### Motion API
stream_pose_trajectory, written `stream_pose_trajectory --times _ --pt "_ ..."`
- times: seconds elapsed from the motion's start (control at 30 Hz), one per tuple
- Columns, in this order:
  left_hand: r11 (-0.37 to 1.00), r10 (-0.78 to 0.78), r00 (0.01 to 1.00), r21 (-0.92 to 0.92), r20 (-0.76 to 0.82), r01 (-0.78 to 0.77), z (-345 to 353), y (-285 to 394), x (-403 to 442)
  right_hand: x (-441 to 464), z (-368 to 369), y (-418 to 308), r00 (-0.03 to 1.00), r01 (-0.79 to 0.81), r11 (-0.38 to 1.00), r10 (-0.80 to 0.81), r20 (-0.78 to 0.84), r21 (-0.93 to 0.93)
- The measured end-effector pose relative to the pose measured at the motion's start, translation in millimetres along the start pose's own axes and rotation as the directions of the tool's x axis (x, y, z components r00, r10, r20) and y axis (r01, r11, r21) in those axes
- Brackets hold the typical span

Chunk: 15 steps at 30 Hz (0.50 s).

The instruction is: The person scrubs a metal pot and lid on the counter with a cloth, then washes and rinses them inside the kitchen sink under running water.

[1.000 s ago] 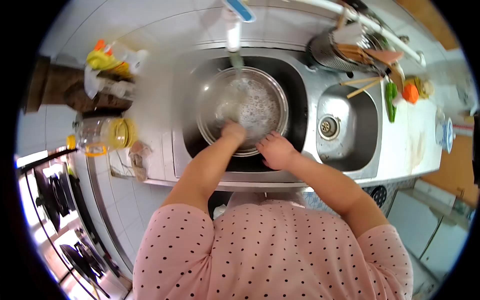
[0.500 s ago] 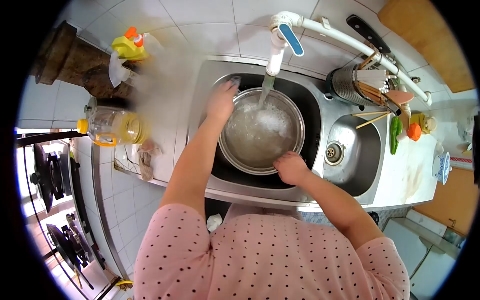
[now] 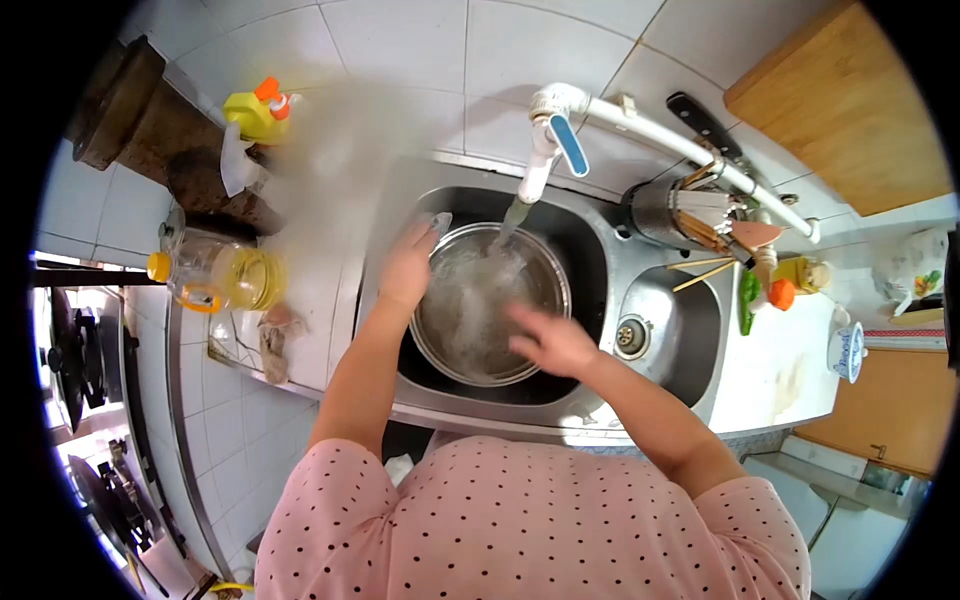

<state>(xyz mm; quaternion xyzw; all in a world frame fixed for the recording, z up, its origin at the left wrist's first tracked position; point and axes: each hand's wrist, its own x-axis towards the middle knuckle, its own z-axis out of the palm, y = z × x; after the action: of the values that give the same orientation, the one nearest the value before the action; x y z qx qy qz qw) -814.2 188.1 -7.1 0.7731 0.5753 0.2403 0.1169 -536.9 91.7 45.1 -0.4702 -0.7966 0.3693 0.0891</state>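
I note apparent rinsing: left hand [image 3: 405,268] pinching a small clear item [image 3: 441,221], right hand [image 3: 558,345] loosely spread, seemingly empty, over the metal basin [image 3: 560,275] beside that pinch; next contact calls for steadying it.

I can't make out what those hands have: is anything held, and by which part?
A small clear thing shows against the left hand, perhaps pinched by its near edge. The right hand, blurred over the bowl, shows nothing held.
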Motion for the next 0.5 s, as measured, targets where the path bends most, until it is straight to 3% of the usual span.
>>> stream_pose_trajectory --times 0.03,0.07,0.1,0.17,0.27,0.37,0.4,0.5 --pt "1.000 -0.014 0.999 -0.014 -0.046 0.013 -3.5 5.9 2.8 11.7 -32.8 -18.6 0.954 -0.025 0.988 0.069 -0.293 0.152" --pt "0.999 -0.037 0.996 -0.028 -0.086 0.034 -9.7 12.4 0.8 29.2 -64.8 -30.0 0.843 0.147 0.949 0.027 -0.537 0.279" --pt "0.998 -0.062 0.991 -0.041 -0.122 0.057 -13.3 16.5 -3.7 45.7 -95.3 -39.3 0.674 0.235 0.956 -0.032 -0.738 0.173" --pt "0.991 -0.118 0.985 -0.072 -0.123 0.110 -12.0 14.6 -9.6 85.5 -147.9 -71.8 0.394 0.466 0.883 -0.263 -0.881 -0.055" --pt "0.988 -0.143 0.978 -0.077 -0.150 0.132 -7.3 1.0 -23.0 115.8 -165.2 -87.2 0.540 0.595 0.801 -0.457 -0.707 -0.064" --pt "0.993 -0.090 0.973 0.051 -0.211 0.103 -7.6 -0.7 -32.1 125.7 -157.6 -86.7 0.502 0.588 0.804 -0.448 -0.740 -0.088" --pt "0.988 -0.105 0.985 0.094 -0.138 0.119 -7.8 4.1 -38.5 126.6 -153.0 -88.1 0.481 0.584 0.810 -0.400 -0.780 -0.055" --pt "0.993 -0.076 0.988 0.084 -0.133 0.088 -6.4 4.6 -42.0 129.3 -149.3 -90.5 0.463 0.569 0.820 -0.385 -0.799 -0.065"
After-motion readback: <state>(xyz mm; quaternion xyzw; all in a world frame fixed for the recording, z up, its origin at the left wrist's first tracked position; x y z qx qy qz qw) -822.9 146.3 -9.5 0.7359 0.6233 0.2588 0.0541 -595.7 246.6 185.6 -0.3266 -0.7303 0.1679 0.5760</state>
